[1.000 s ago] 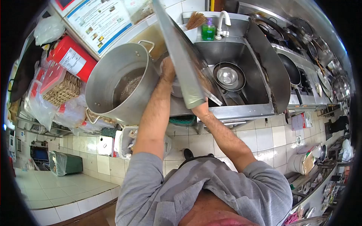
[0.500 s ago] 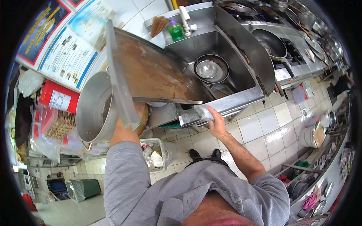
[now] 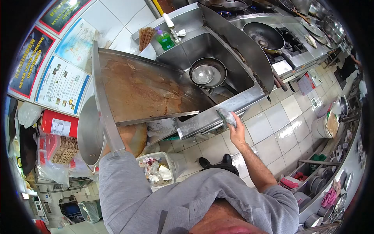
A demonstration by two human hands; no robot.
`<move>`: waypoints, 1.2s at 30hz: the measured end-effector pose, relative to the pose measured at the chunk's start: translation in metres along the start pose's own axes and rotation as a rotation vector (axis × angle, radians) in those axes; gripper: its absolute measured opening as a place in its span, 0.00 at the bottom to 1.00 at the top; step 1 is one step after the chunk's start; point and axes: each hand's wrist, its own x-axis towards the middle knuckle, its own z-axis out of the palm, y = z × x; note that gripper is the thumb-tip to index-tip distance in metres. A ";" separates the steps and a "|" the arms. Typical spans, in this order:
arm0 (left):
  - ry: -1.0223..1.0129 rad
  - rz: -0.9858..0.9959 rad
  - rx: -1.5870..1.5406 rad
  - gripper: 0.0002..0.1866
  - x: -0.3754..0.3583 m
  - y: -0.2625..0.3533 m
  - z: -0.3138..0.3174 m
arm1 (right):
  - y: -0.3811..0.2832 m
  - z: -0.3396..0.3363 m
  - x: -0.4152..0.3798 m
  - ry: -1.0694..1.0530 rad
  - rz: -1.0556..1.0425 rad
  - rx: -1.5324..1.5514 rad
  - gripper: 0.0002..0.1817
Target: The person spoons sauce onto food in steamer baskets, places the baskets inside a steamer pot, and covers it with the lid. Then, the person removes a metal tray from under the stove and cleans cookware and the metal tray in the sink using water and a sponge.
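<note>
big pot point(image 3: 87, 134) — partly behind stained metal panel point(image 3: 144, 84) beside the sink point(image 3: 208, 42)

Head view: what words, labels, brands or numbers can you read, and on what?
"REMINDER NEVER LEAVE COOKING UNATTENDED": lower black poster.
"NEVER", the rest unclear: upper black poster.
Too small or blurred: blue-edged sheet, stained sheet, red container's label, green bottle.

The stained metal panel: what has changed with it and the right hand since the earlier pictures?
The large panel tipped leftward, toward the grey metal pot, showing its brown face. The right hand left its lower edge and holds a grey-white pad near the sink's front rim. The dark round pan stayed in the sink.
</note>
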 end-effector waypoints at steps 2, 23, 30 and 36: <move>-0.002 -0.001 0.002 0.13 0.001 0.001 0.001 | 0.004 -0.002 -0.003 0.008 0.022 0.010 0.27; 0.015 -0.010 -0.038 0.11 0.006 0.002 -0.002 | 0.018 -0.008 -0.019 0.055 0.300 0.102 0.24; 0.043 -0.004 -0.062 0.11 0.001 0.010 0.001 | 0.023 -0.001 -0.012 0.061 0.273 0.281 0.20; 0.099 -0.014 -0.097 0.12 -0.010 0.014 0.000 | 0.017 -0.002 -0.003 0.008 0.343 0.430 0.19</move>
